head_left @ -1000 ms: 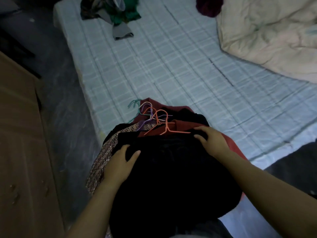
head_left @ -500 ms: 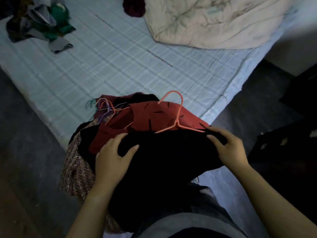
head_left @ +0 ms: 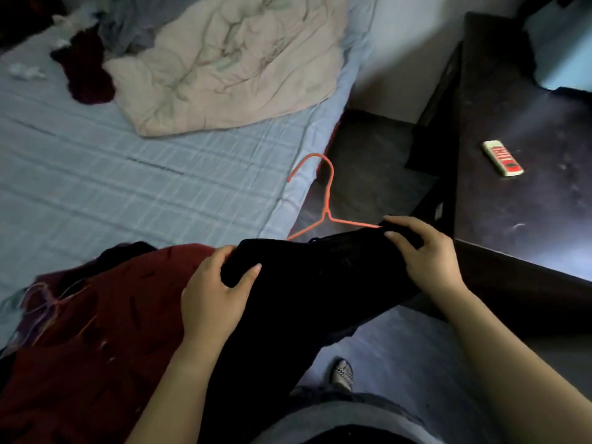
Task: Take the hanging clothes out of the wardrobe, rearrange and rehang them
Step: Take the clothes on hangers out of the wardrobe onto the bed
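Both hands share one load. My left hand (head_left: 214, 302) grips the near-left edge of a soft, matte black garment (head_left: 314, 283), with the thumb on top and the fingers curled over the fold. My right hand (head_left: 429, 261) curls round the garment's top edge at the far right. The cloth is stretched between them just off the corner of the bed (head_left: 128, 174), and its lower part falls toward my lap.

One thin orange wire hanger (head_left: 326, 200) sits in the black garment. Its round hook stands up past the bed's edge and its two sloped arms run down into the cloth. The right arm ends at my right fingertips.

To the left, one crumpled dark red garment (head_left: 96, 331) with small dark marks lies on the bed, touching the black one beside my left hand. At its left end is a tangle of thin wire hangers (head_left: 45, 302) in purple, orange and teal, too blurred to count.

A pale blue checked sheet covers the bed. On it, farther off, lie one puffy, creased beige quilt (head_left: 230, 59) and one dark maroon heap of cloth (head_left: 89, 72) just beside it. Some grey clothes (head_left: 128, 30) lie behind them.

On the right, one dark desk (head_left: 528, 219) with a scuffed, dusty top carries one small oblong white-and-red box (head_left: 503, 158). Near the bottom, one foot in a patterned sandal (head_left: 342, 374) rests on the grey floor (head_left: 400, 347).
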A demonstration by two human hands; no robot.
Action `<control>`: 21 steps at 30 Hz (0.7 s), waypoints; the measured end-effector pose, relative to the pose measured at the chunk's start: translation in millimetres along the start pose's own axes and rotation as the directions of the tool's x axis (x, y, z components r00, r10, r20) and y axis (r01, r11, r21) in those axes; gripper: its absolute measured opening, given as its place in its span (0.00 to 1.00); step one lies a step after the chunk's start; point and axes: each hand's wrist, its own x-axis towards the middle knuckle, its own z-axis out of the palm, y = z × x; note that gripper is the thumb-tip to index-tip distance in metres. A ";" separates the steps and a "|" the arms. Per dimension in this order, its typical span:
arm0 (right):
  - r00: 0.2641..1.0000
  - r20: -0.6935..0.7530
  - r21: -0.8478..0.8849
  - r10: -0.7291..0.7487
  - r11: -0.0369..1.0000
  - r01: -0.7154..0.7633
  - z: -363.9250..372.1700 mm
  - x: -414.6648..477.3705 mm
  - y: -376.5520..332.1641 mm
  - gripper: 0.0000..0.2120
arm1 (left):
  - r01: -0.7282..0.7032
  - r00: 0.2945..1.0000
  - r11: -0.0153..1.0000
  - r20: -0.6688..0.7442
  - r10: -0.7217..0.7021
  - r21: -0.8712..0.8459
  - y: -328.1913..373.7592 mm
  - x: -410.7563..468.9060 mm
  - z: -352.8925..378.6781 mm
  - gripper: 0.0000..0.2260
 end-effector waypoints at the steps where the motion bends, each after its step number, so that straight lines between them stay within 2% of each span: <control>1: 1.000 -0.028 -0.004 0.005 1.000 -0.005 -16.0 9.6 10.8 0.11 | -0.019 1.000 1.000 0.016 0.019 0.002 18.6 6.4 15.3 0.17; 9: 0.980 -0.198 0.043 -0.024 0.999 0.033 -100.7 106.4 53.2 0.11 | -0.154 0.988 0.987 0.013 0.155 -0.043 140.0 71.8 81.8 0.16; 15: 0.951 -0.265 0.068 -0.160 0.981 0.184 -104.2 222.1 44.5 0.12 | -0.209 0.973 0.974 -0.117 0.199 -0.082 192.8 152.2 92.6 0.15; 21: 0.886 -0.340 0.037 -0.316 0.936 0.349 -87.1 378.4 2.9 0.11 | -0.243 0.947 0.961 -0.248 0.205 -0.135 239.3 276.4 87.6 0.15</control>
